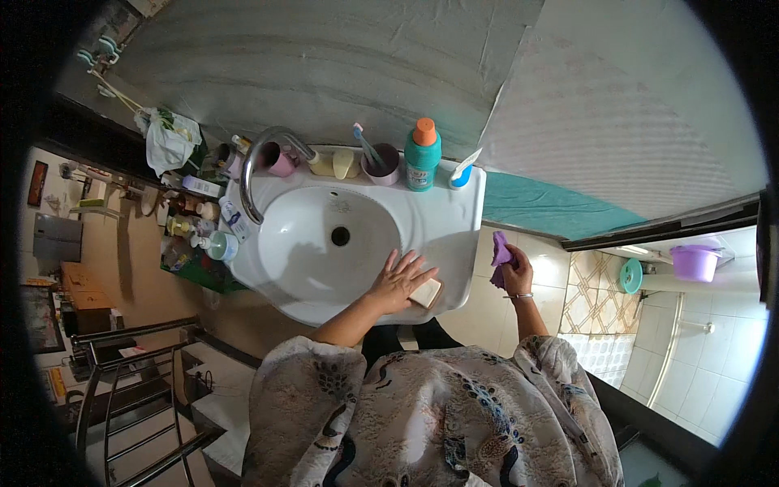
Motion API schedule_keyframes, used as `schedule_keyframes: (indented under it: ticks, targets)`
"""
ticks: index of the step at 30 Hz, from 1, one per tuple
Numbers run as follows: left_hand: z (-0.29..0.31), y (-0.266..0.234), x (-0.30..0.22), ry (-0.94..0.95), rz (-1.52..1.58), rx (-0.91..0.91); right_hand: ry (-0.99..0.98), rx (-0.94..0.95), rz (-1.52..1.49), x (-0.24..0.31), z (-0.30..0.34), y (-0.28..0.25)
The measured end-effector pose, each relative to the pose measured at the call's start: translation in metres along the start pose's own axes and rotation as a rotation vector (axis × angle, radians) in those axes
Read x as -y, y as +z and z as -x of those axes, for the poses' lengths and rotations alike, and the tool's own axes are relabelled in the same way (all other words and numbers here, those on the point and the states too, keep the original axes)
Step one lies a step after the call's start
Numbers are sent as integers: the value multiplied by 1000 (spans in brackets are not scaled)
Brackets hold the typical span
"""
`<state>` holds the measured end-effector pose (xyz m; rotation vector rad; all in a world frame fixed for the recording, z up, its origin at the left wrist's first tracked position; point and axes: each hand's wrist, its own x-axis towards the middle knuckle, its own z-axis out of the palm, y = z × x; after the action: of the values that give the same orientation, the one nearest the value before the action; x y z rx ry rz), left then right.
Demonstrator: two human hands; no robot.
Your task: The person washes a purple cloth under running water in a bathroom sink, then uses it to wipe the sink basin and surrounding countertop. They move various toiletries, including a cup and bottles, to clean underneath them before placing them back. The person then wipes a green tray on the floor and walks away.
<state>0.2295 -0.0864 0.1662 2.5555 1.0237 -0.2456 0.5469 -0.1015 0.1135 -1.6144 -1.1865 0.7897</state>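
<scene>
My left hand (399,282) is spread palm down over the right side of the white washbasin (454,243), fingers apart. Partly under its thumb side lies a small cream-coloured block with a brownish edge (427,293); whether the hand touches it I cannot tell. Off the basin's right edge, my right hand (518,273) grips a crumpled purple cloth (501,250), which sticks up and hangs down past the fingers. A bracelet circles the right wrist. The curved metal faucet (251,183) arches over the bowl's left side, and the dark drain (341,236) shows in the bowl.
Along the back rim stand a pink mug (280,161), a cup with toothbrushes (381,166), a teal bottle with an orange cap (423,154) and a blue-and-white tube (462,174). Bottles crowd the left side (195,235). A metal railing (146,398) stands lower left; a purple bucket (695,261) is far right.
</scene>
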Motion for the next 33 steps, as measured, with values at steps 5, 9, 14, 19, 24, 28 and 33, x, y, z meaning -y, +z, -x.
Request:
schedule_keyframes:
  ticks: [5, 9, 14, 19, 24, 28, 33]
  targets:
    - [-29, 1, 6, 23, 40, -111, -3, 20, -3, 21, -8, -6]
    - [-76, -17, 14, -2, 27, -161, 110, 11, -88, -8, 0, -23]
    - [-125, -45, 28, -23, 15, -200, 132, 3, 25, -28, 17, -43]
    - [-120, -40, 23, -51, 19, -437, 138, 6, -76, -13, 26, -33]
    - [-39, -17, 33, -272, 248, -560, 42, 142, 62, 12, -9, 7]
    - [42, 13, 77, -693, 230, -321, -261, 161, 229, 23, -47, 50]
    - [111, 61, 92, -782, 372, -481, -368, 135, 521, 1, 33, 76]
